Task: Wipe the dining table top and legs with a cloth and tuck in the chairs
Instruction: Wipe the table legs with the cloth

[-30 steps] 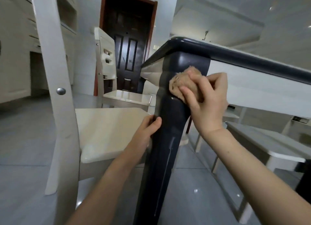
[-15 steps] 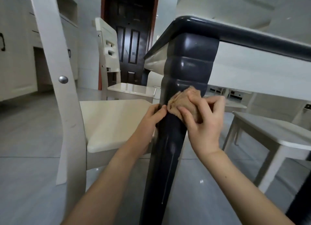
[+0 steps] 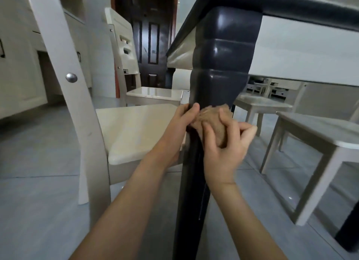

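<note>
A dark navy table leg [image 3: 219, 69] runs down the middle of the view from the dark-rimmed table top [image 3: 303, 7]. My right hand [image 3: 223, 152] presses a bunched tan cloth [image 3: 215, 119] against the leg, below its bulging upper section. My left hand [image 3: 174, 131] grips the leg's left edge at the same height, its fingertips touching the cloth. A cream chair [image 3: 134, 127] stands just left of the leg, its seat partly behind my left hand.
A second cream chair [image 3: 124, 51] stands further back by a dark door [image 3: 153, 38]. Grey-white chairs [image 3: 318, 135] sit under the table to the right. Another dark table leg [image 3: 349, 226] is at the right edge. Cabinets line the left wall. The floor is grey tile.
My right hand has slid the cloth down the leg from just under the table top to below the bulge. My left hand has stayed on the leg's left edge, and the camera has dropped lower.
</note>
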Tool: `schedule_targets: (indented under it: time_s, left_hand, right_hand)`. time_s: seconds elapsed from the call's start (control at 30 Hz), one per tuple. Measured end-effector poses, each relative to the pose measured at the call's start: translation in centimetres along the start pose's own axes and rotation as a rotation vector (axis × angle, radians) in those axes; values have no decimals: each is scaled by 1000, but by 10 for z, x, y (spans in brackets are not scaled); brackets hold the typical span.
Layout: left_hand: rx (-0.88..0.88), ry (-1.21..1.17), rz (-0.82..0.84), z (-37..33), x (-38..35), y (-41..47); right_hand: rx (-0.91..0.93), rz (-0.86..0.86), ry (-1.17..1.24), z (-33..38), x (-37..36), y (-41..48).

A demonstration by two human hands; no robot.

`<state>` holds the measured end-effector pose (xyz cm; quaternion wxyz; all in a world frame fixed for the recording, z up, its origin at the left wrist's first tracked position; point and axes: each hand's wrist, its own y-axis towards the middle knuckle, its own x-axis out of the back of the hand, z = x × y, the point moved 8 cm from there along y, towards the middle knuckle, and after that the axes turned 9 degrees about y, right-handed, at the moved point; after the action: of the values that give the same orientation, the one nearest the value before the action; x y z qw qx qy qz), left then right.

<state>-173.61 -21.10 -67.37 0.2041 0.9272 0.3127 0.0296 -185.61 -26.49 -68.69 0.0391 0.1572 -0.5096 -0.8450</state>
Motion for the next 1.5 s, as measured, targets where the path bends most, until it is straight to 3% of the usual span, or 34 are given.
schedule_targets:
  time_s: [0.07,0.17,0.27,0.33,0.47,0.57,0.8,1.0,1.13,1.37,1.5]
  left_hand:
    - [-18,-4,12,-1,1,1]
    - [10,3,15,1,1,0]
    - [46,68,-1,5,1,1]
    - [55,78,-15,6,2,2]
    - [31,90,-28,8,4,6]
    - [5,113,-31,9,6,9]
    - [-12,164,-5,12,7,12]
    - [-33,138,-19,14,7,13]
    - [-45,124,-20,13,8,12]
    - [-10,183,-10,12,8,11]
    - [-56,303,-7,12,9,9]
  right_hand:
    - [0,-35,25,1,0,8]
    - [-52,41,16,-21,13,-48]
    - [-459,128,-58,-72,44,-146]
    - [-548,174,-140,-81,47,-172]
    - [-271,2,-10,-35,17,-100]
    - [-179,-104,39,-24,9,-62]
    - [-478,-147,-90,-65,38,-163]
    - [-336,-288,-68,-31,13,-76]
    - [-271,-244,-79,-33,12,-79]
    - [-551,-72,-72,-86,38,-179]
    - [-352,-163,-113,-46,25,-121]
